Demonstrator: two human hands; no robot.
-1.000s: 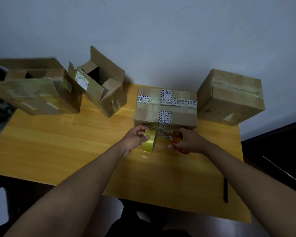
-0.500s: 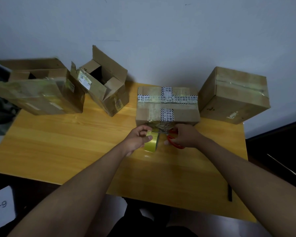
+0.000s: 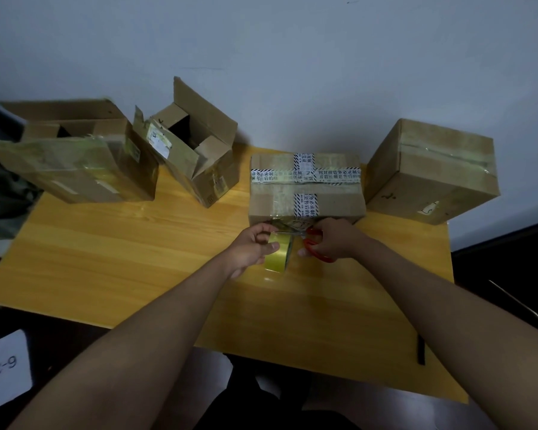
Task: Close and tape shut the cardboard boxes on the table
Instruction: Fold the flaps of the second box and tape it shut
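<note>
Against the near face of the middle box [image 3: 305, 193], already closed and taped, the left hand [image 3: 251, 249] grips the tape roll [image 3: 278, 255] while the right hand [image 3: 334, 240] holds red scissors [image 3: 316, 248] at the stretched strip; cutting looks like the last step here. Right of that box, another box [image 3: 432, 169] is sealed. Left of it, two boxes [image 3: 196, 150] [image 3: 75, 156] stand open, still undone.

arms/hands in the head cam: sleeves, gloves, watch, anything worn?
Both forearms are bare up to the frame edge: no sleeves in view. The left hand and right hand wear no gloves. No watch, bracelet or ring is visible; the light is dim, so a thin ring could be missed. No markers or cables.
</note>
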